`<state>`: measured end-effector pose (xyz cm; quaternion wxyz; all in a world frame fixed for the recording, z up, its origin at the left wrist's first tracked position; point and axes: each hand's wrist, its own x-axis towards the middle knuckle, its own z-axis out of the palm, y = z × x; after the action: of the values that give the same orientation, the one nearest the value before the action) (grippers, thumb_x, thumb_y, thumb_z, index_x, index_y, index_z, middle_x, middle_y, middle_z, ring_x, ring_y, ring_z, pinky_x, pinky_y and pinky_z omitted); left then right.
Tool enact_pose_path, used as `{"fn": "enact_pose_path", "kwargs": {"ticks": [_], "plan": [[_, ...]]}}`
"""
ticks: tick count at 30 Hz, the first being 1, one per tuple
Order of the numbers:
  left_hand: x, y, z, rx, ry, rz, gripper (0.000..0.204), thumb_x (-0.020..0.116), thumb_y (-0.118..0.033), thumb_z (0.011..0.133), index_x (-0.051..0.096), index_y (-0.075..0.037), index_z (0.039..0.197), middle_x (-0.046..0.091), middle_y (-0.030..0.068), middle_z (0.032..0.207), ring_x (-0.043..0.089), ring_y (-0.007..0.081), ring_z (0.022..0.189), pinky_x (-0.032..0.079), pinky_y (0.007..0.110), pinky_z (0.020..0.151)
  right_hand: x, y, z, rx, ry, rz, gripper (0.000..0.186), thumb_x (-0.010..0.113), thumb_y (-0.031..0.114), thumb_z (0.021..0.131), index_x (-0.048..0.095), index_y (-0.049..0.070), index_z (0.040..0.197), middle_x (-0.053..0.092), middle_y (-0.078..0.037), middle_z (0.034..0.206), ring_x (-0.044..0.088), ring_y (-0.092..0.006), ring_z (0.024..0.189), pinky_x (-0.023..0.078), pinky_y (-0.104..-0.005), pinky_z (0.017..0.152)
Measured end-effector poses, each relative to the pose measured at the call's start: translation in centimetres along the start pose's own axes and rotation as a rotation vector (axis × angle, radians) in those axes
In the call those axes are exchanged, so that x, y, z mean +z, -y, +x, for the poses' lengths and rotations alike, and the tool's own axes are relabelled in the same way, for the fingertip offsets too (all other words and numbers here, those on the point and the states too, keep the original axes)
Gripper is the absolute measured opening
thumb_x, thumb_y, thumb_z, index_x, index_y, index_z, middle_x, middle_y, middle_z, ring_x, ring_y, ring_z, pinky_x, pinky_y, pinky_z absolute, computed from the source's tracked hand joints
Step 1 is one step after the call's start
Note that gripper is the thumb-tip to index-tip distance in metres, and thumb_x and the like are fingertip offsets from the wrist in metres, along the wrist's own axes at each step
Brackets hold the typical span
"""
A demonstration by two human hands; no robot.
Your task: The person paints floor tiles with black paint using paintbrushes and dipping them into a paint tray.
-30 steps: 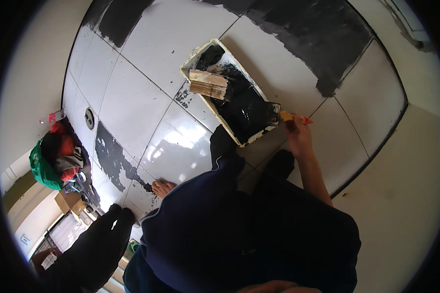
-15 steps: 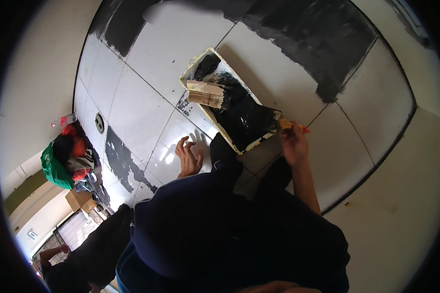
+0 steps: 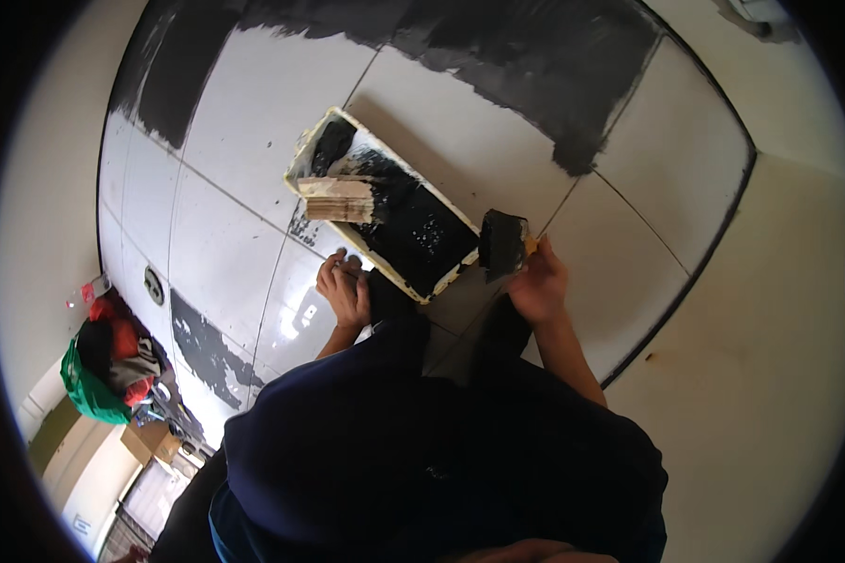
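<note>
A long white tray (image 3: 307,155) with yellowish crusted edges rests on the tiles in front of me, its inside coated in wet black paste (image 3: 422,235). Across its left rim lies a ribbed wooden piece (image 3: 338,202), one end smeared black. My right hand (image 3: 542,281) is closed round the orange-yellow handle of a wide putty knife (image 3: 504,246). Black paste covers the blade, which is just beyond the tray's right end. My left hand (image 3: 345,291) is beside the tray's near side, fingers apart and slightly bent, fingertips at the shiny tile; whether they touch it I cannot tell.
Dark grey coating (image 3: 535,75) covers tiles at the far side, with a smaller grey patch (image 3: 207,347) at left. A round drain cover (image 3: 153,285) sits by the left wall. Green and red bags (image 3: 94,375) and a cardboard box (image 3: 148,439) stand at lower left.
My right hand has lifted the putty knife out of the tray, its black-coated blade now showing. My left hand's fingers have drawn closer together. The view has shifted; the person at lower left is mostly hidden.
</note>
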<state>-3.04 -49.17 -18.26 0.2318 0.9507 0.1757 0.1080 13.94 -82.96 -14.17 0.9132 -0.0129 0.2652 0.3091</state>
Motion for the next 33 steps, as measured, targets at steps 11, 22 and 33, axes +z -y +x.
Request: {"fn": "enact_pose_path", "kwargs": {"ticks": [11, 22, 33], "plan": [[-0.9, -1.4, 0.7, -0.045, 0.097, -0.027, 0.041, 0.062, -0.006, 0.083, 0.061, -0.006, 0.124, 0.054, 0.0157, 0.143, 0.042, 0.0417, 0.135, 0.029, 0.056, 0.111, 7.6, -0.1, -1.5, -0.394, 0.111, -0.94, 0.021, 0.066, 0.015, 0.105, 0.064, 0.002, 0.121, 0.074, -0.01, 0.113, 0.073, -0.0212, 0.098, 0.059, -0.0346, 0.086], [-1.7, -6.8, 2.8, -0.094, 0.187, -0.301, 0.035, 0.068, -0.001, 0.085, 0.064, -0.001, 0.119, 0.067, 0.0184, 0.117, 0.058, 0.0395, 0.118, 0.045, 0.048, 0.102, 10.7, -6.6, 1.4, -0.75, 0.384, -2.271, 0.028, 0.084, 0.006, 0.087, 0.069, 0.003, 0.111, 0.075, -0.011, 0.105, 0.072, -0.0285, 0.092, 0.058, -0.0366, 0.078], [0.0, -7.1, 3.7, -0.045, 0.266, -0.323, 0.039, 0.07, -0.006, 0.079, 0.063, 0.0, 0.117, 0.067, 0.0168, 0.118, 0.056, 0.039, 0.119, 0.04, 0.05, 0.104, 14.1, -7.3, 1.5, -0.863, 0.435, -2.281, 0.029, 0.083, 0.005, 0.085, 0.068, 0.002, 0.109, 0.073, -0.011, 0.102, 0.07, -0.0312, 0.089, 0.057, -0.04, 0.076]]}}
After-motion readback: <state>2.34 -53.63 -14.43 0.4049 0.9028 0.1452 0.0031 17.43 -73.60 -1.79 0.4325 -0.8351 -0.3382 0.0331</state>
